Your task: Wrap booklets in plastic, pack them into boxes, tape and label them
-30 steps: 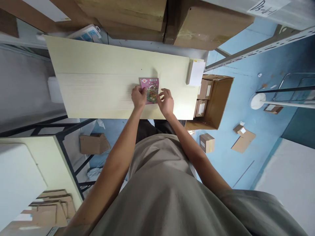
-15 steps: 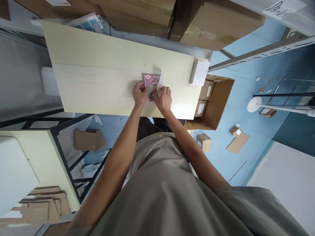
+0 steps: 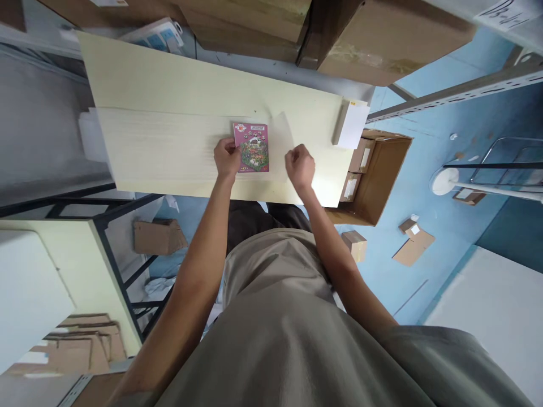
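A pink booklet [image 3: 254, 150] with a colourful illustrated cover lies face up on a long, thin translucent sheet [image 3: 169, 144], which is spread along the table. My left hand [image 3: 228, 157] grips the booklet's left edge, its thumb on the cover and its fingers curled. To the right of the booklet, apart from it, my right hand [image 3: 300, 167] is closed and slightly blurred. The right end of the sheet rises at an angle and runs to the fingers of this hand, which pinch it there.
The cream table [image 3: 178, 73] carries a white box [image 3: 351, 124] at its right end. An open cardboard carton [image 3: 384, 181] with smaller boxes stands beyond that end. Large cardboard boxes [image 3: 394, 42] line the far side. A black metal frame [image 3: 114, 243] stands at lower left.
My right hand has moved right, away from the booklet, with the sheet's end. The booklet's cover is now fully uncovered, and it sits further left in view with my left hand.
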Available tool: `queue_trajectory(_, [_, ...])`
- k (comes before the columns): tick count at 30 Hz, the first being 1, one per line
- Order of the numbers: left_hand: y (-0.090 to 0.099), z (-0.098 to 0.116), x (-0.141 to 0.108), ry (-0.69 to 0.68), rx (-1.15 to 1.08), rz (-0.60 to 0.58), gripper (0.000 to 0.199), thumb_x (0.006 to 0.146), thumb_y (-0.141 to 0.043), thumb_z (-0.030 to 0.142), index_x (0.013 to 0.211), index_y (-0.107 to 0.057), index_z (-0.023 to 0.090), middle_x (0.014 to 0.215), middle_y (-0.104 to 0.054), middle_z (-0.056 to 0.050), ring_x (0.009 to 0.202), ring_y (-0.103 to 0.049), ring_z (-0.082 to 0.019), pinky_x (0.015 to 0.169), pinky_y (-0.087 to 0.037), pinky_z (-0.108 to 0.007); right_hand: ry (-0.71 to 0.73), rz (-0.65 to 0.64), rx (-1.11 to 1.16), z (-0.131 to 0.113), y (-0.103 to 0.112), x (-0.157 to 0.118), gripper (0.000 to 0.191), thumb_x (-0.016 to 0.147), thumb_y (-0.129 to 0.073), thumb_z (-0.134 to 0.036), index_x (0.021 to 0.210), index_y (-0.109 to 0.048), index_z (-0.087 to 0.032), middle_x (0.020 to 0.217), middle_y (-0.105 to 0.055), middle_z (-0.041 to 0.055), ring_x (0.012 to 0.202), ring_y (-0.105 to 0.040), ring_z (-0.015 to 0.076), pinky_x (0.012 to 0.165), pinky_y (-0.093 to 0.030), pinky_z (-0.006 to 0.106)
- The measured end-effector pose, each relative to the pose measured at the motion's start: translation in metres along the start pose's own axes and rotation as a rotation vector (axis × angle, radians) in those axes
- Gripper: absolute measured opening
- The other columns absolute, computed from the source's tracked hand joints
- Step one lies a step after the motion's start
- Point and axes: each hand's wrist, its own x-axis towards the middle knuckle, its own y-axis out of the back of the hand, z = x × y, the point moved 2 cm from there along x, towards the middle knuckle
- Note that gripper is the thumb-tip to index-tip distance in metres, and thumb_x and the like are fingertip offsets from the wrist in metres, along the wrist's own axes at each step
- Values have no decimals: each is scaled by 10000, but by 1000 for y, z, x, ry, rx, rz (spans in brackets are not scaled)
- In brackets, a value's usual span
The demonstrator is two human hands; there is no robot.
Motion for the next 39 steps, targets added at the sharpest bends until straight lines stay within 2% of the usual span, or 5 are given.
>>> queue_trajectory(5, [-3,2,-8,0,66,-42,357,896,-793,436,1128,-660,198,1055,-750,-89,1033,-759,-262,1015,-617,-442,-73,7,-42,42,27,9,179,1039,-557,-288,869,-524,-246,778,-627,26,770,-638,207,777,-512,348])
queue_trajectory(10, [-15,0,-17,-29,125,-51,362,929,-766,466,1152,-655,204,1093,-750,-95,1091,-751,-274,1070,-588,-470,17,23,-93,28,21,-6,168,1068,-526,-314,922,-547,-233,1001,-683,88,846,-672,205,811,-559,358])
queue_trajectory(24, [-2,24,-27,-26,149,-4,230,1005,-677,436,1046,-670,210,1032,-783,-82,1066,-758,-242,997,-573,-367,168,-309,-111,-64,-87,-7,329,1149,-396,-383,1259,-644,-196,1613,-544,161,1072,-766,284,962,-652,475])
queue_trajectory(34, [-18,30,-41,-10,149,78,208,927,-758,360,1061,-680,222,1126,-776,-96,1111,-745,-257,1049,-571,-395,321,-479,31,-29,-62,-13,286,1036,-578,-324,1296,-685,-278,1742,-437,34,1215,-722,270,1021,-637,447])
queue_trajectory(39, [-16,26,-39,1,62,44,151,945,-701,311,1069,-722,227,1123,-803,-81,1072,-755,-237,1046,-582,-394,79,-206,68,-4,-47,8,339,1079,-529,-362,1359,-624,-195,1467,-684,153,1135,-734,238,1026,-606,403])
